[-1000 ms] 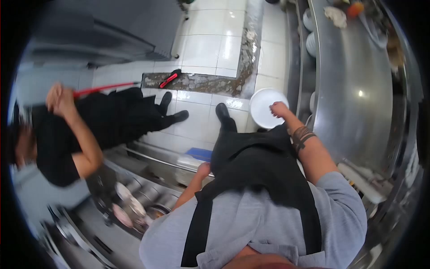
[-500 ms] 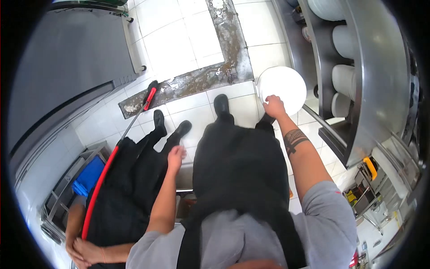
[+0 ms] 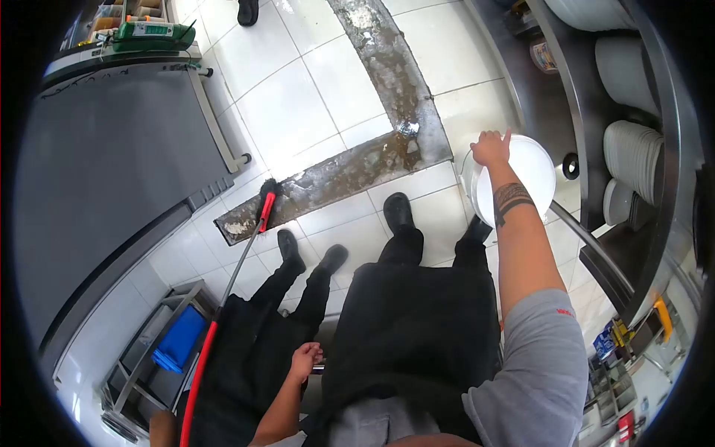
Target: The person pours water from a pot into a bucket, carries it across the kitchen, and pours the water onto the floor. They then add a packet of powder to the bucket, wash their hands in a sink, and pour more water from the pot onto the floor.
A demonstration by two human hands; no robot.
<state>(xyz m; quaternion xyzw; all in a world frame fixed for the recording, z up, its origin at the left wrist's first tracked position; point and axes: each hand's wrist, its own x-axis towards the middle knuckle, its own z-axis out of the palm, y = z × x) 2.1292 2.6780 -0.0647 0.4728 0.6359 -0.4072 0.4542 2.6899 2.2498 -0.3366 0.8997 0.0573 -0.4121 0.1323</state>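
On the white-tiled kitchen floor [image 3: 287, 104], beside dark steel shelving [image 3: 544, 123], stands a round, white, plastic-looking bucket [image 3: 538, 175]. The right hand [image 3: 491, 147] overlaps its edge, grip unclear; the left hand [image 3: 304, 361] curls loosely, contents hidden. Likely stiff, slippery when wet; best held by its rim.

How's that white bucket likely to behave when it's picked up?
The white bucket looks like moulded plastic, so it should probably stay stiff. Its smooth surface may be slippery, particularly with the wet-looking strip of floor nearby. Its round rim suggests it could roll if tipped over. I can't judge its weight: its contents, if any, aren't clear.
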